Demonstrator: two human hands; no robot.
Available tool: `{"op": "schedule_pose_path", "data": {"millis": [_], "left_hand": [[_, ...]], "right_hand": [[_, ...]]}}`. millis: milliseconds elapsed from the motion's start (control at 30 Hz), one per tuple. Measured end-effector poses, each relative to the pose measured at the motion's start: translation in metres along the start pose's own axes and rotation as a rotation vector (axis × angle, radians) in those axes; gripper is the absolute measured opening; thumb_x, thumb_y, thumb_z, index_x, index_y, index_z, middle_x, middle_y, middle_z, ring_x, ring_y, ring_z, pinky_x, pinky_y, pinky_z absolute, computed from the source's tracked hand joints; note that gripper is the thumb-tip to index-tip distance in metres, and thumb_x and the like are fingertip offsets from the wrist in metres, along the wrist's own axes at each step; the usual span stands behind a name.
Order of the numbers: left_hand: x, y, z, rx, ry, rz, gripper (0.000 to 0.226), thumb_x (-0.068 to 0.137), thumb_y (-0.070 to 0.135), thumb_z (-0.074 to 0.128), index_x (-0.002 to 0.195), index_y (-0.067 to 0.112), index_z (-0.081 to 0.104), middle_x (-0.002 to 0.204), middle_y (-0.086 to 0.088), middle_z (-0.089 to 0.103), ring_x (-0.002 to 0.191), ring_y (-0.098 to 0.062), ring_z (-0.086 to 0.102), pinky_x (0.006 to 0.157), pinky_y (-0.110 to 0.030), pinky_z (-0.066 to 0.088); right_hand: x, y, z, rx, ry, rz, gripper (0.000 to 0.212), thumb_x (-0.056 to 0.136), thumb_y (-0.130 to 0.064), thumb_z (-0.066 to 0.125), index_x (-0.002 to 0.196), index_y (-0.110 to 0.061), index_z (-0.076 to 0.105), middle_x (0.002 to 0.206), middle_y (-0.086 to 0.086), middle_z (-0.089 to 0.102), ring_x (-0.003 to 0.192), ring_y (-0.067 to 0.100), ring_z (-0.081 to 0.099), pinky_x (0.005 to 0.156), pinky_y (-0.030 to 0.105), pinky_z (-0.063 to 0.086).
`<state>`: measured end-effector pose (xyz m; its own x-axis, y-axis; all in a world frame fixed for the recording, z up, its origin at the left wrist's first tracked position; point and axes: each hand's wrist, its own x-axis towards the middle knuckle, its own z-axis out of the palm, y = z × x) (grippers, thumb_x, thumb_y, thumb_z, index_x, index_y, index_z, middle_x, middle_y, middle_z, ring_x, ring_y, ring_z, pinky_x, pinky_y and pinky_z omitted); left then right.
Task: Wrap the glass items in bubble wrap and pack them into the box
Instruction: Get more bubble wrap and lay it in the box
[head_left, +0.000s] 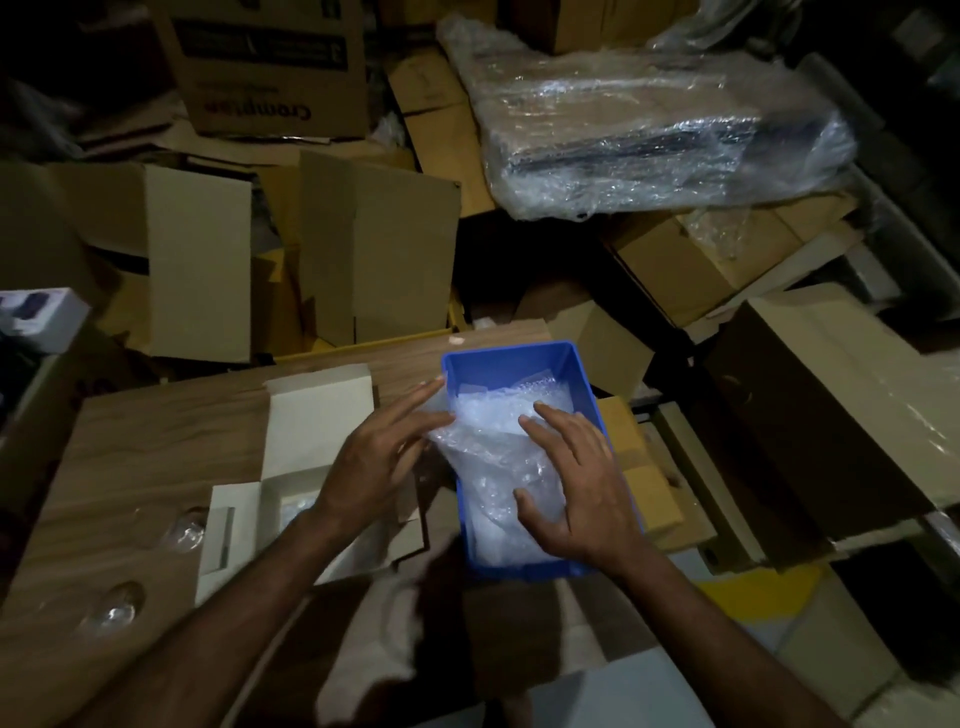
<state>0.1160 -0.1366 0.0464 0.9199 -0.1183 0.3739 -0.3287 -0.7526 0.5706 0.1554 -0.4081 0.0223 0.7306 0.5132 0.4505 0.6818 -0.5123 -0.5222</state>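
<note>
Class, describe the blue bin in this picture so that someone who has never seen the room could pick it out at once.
Start at the wooden tabletop in the foreground. At its right edge stands a blue bin, open-topped and rectangular, with bubble wrap inside, under both hands. It is the only bright blue plastic thing among brown cartons and a white cardboard box.

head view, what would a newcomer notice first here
The bright blue bin at centre stands out, with both hands pressing bubble wrap into it: the left hand at its left rim, the right hand on top. Beyond, upper right, a large plastic-wrapped bundle glints among the cardboard boxes.
</note>
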Motion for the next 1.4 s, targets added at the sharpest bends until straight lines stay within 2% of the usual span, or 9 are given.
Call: {"op": "schedule_pose_path", "data": {"millis": [333, 500, 667, 767, 833, 1000, 1100, 1233, 1400], "left_hand": [[-0.060, -0.009, -0.085, -0.007, 0.117, -0.122, 0.027, 0.101, 0.028, 0.050, 0.117, 0.021, 0.069, 0.140, 0.011, 0.059, 0.134, -0.010, 0.051, 0.116, -0.045, 0.035], [-0.080, 0.000, -0.105, -0.540, 0.228, -0.573, 0.034, 0.099, 0.042, 0.059, 0.105, 0.010, 0.069, 0.100, -0.014, 0.070, 0.093, -0.029, 0.068, 0.081, -0.046, 0.057], [-0.096, -0.023, -0.103, -1.025, 0.273, -1.046, 0.031, 0.102, 0.025, 0.058, 0.132, 0.019, 0.058, 0.119, -0.009, 0.067, 0.104, -0.030, 0.069, 0.080, -0.042, 0.061], [-0.115, -0.037, -0.102, -1.416, 0.207, -1.227, 0.053, 0.093, 0.023, 0.056, 0.133, -0.010, 0.045, 0.070, -0.009, 0.066, 0.055, -0.017, 0.065, 0.046, -0.025, 0.055], [-0.127, -0.043, -0.102, -1.595, 0.278, -1.308, 0.039, 0.094, 0.031, 0.050, 0.095, -0.006, 0.064, 0.056, -0.005, 0.054, 0.039, -0.015, 0.052, 0.033, -0.024, 0.045], [-0.151, -0.042, -0.105, -1.685, 0.381, -1.307, 0.042, 0.086, 0.026, 0.038, 0.102, -0.005, 0.063, 0.081, -0.018, 0.058, 0.064, -0.029, 0.054, 0.059, -0.033, 0.048], [-0.159, -0.045, -0.109, -1.670, 0.376, -1.226, 0.039, 0.082, 0.011, 0.041, 0.106, -0.007, 0.065, 0.085, -0.019, 0.064, 0.062, -0.029, 0.062, 0.056, -0.035, 0.056], [-0.170, -0.065, -0.104, -1.107, 0.356, -1.166, 0.042, 0.085, 0.025, 0.073, 0.124, 0.015, 0.065, 0.106, -0.004, 0.072, 0.093, -0.028, 0.060, 0.075, -0.035, 0.046], [-0.165, -0.057, -0.107, -0.590, 0.496, -1.024, 0.018, 0.100, 0.029, 0.061, 0.111, 0.016, 0.066, 0.089, 0.003, 0.073, 0.085, -0.017, 0.066, 0.065, -0.026, 0.050]], "right_hand": [[0.047, -0.064, 0.027, 0.269, -0.150, -0.157, 0.035, 0.087, -0.025, 0.062, 0.120, -0.013, 0.063, 0.137, 0.002, 0.058, 0.128, 0.019, 0.053, 0.103, 0.039, 0.045], [0.069, -0.122, 0.047, 0.910, -0.226, 0.394, 0.009, 0.094, -0.015, 0.058, 0.090, -0.022, 0.061, 0.086, -0.006, 0.065, 0.085, 0.015, 0.061, 0.073, 0.030, 0.049], [0.085, -0.156, 0.063, 1.746, -0.434, 1.134, 0.043, 0.095, -0.045, 0.059, 0.110, -0.008, 0.076, 0.112, 0.017, 0.073, 0.105, 0.034, 0.067, 0.104, 0.046, 0.046], [0.080, -0.152, 0.074, 1.966, -0.433, 1.274, 0.071, 0.085, -0.045, 0.065, 0.143, -0.006, 0.053, 0.140, 0.009, 0.050, 0.122, 0.025, 0.047, 0.114, 0.035, 0.030], [0.074, -0.143, 0.085, 2.078, -0.442, 1.367, 0.081, 0.080, -0.030, 0.063, 0.154, -0.007, 0.036, 0.142, 0.005, 0.039, 0.124, 0.016, 0.038, 0.118, 0.025, 0.017], [0.063, -0.162, 0.096, 1.778, -0.594, 1.370, 0.034, 0.089, -0.006, 0.051, 0.120, 0.003, 0.065, 0.102, 0.021, 0.072, 0.084, 0.033, 0.073, 0.079, 0.041, 0.061], [0.059, -0.175, 0.101, 1.382, -0.616, 1.254, 0.037, 0.090, -0.016, 0.070, 0.124, -0.002, 0.061, 0.111, 0.019, 0.073, 0.095, 0.035, 0.073, 0.088, 0.047, 0.059], [0.053, -0.173, 0.107, 1.004, -0.304, 0.959, 0.066, 0.086, -0.013, 0.079, 0.131, -0.027, 0.034, 0.115, 0.004, 0.063, 0.089, 0.021, 0.074, 0.065, 0.028, 0.061], [0.055, -0.162, 0.110, 0.970, -0.322, 0.692, 0.026, 0.096, -0.013, 0.067, 0.120, -0.022, 0.065, 0.120, -0.011, 0.068, 0.104, 0.002, 0.068, 0.073, 0.017, 0.056]]}}
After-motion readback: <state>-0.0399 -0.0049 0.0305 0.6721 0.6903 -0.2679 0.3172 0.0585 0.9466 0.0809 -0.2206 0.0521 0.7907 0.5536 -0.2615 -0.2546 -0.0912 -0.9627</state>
